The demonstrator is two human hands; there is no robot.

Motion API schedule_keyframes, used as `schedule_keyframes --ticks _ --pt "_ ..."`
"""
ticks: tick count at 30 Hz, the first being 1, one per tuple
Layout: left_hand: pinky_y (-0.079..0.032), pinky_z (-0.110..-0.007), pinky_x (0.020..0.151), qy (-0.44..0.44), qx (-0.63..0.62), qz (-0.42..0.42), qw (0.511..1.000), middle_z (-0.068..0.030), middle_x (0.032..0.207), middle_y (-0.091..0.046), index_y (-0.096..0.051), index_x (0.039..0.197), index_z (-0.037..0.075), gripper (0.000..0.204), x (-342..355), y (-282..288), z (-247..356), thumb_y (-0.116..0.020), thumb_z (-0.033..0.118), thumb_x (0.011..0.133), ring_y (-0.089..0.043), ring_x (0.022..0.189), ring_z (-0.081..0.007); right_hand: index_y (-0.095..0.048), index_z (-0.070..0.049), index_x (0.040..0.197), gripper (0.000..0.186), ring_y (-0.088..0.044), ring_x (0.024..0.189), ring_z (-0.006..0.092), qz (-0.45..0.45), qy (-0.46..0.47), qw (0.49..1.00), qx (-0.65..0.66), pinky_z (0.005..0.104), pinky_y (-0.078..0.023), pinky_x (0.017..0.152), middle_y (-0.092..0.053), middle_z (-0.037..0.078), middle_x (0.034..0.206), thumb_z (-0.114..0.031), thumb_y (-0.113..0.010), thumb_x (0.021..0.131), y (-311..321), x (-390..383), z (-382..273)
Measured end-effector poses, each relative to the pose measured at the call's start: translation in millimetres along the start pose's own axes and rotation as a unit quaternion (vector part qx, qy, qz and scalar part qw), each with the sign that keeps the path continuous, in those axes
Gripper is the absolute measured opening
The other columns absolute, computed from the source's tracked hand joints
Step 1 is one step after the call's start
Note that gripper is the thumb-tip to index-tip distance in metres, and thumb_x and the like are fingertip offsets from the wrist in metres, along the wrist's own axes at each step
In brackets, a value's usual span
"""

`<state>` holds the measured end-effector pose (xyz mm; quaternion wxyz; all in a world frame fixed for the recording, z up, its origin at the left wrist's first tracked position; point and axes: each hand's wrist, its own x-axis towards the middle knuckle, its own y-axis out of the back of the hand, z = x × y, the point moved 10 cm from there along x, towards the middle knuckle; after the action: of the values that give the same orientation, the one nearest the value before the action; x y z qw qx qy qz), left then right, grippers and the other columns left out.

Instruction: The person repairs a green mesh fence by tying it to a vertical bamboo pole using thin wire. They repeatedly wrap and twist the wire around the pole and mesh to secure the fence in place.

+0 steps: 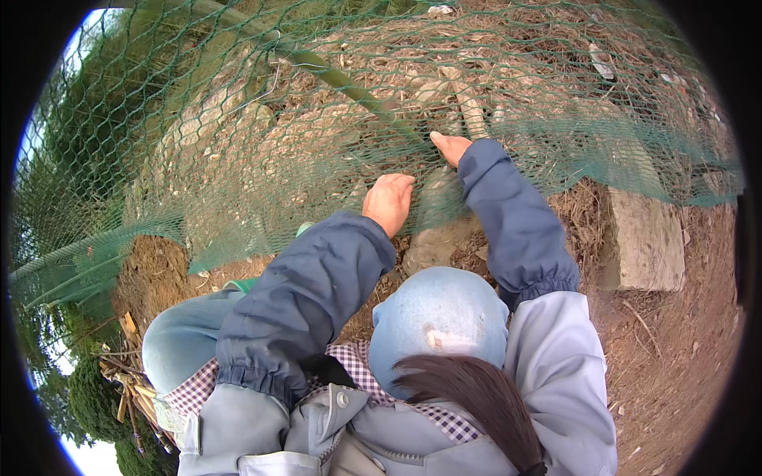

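A green net [262,202] hangs across in front of me, its finer lower edge lying on the ground. My left hand [389,202] is closed on this lower part of the net, knuckles up and fingertips mostly hidden. Farther off and to the right, my right hand [450,148] is closed at the net beside the bottom end of a green pole [349,87]. The thumb shows; the other fingers are tucked out of sight. The pole slants down from the upper left toward that hand. Below and between the hands lies a pale stone [432,246].
A squared stone or concrete block [647,238] lies at the right, partly under the net. Rocks and dry needles cover the slope behind the mesh. My bent knee [440,317] is close below my hands. At the lower left is a pile of sticks [139,389].
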<state>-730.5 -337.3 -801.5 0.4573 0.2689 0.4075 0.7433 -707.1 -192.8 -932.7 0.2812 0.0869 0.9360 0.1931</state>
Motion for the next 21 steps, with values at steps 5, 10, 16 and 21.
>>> schedule_keyframes --ticks 5,10,16,21 --pt "-0.044 -0.04 0.088 -0.007 0.041 0.004 0.999 -0.0164 0.107 -0.06 -0.059 0.107 0.003 0.025 32 -26 -11 -0.054 0.011 0.084 -0.054 0.103 -0.0343 -0.048 0.003 0.123 0.073 -0.043 0.119 0.0365 -0.001 -0.007 1.0 -0.026 0.0385 -0.031 0.101 -0.048 0.024 0.125 -0.056 -0.019 0.092 2 -9 -9" --pt "-0.029 -0.042 0.104 0.011 0.113 -0.112 0.987 -0.0216 0.134 -0.04 -0.043 0.129 0.004 0.046 37 -62 -24 -0.05 0.025 0.089 -0.033 0.128 -0.0361 -0.048 0.002 0.124 0.068 -0.043 0.12 0.0337 0.009 0.008 1.0 -0.003 0.037 -0.03 0.102 -0.049 0.022 0.126 -0.053 -0.023 0.093 2 -22 -12" --pt "-0.032 -0.041 0.102 0.059 -0.018 -0.062 0.996 -0.0213 0.129 -0.044 -0.047 0.124 0.003 0.042 4 -56 -37 -0.048 0.027 0.09 -0.036 0.125 -0.0364 -0.048 0.002 0.124 0.071 -0.044 0.119 0.0358 0.047 0.017 0.998 0.027 0.0383 -0.032 0.099 -0.049 0.024 0.125 -0.056 -0.023 0.092 -2 -16 -5" --pt "-0.047 -0.038 0.084 0.06 -0.102 -0.018 0.993 -0.0162 0.104 -0.061 -0.058 0.109 0.003 0.026 9 -34 -40 -0.053 0.014 0.085 -0.058 0.096 -0.0345 -0.049 0.001 0.123 0.072 -0.049 0.112 0.0374 0.043 -0.015 0.999 0.016 0.0392 -0.035 0.095 -0.053 0.025 0.118 -0.058 -0.021 0.091 -1 -8 3"
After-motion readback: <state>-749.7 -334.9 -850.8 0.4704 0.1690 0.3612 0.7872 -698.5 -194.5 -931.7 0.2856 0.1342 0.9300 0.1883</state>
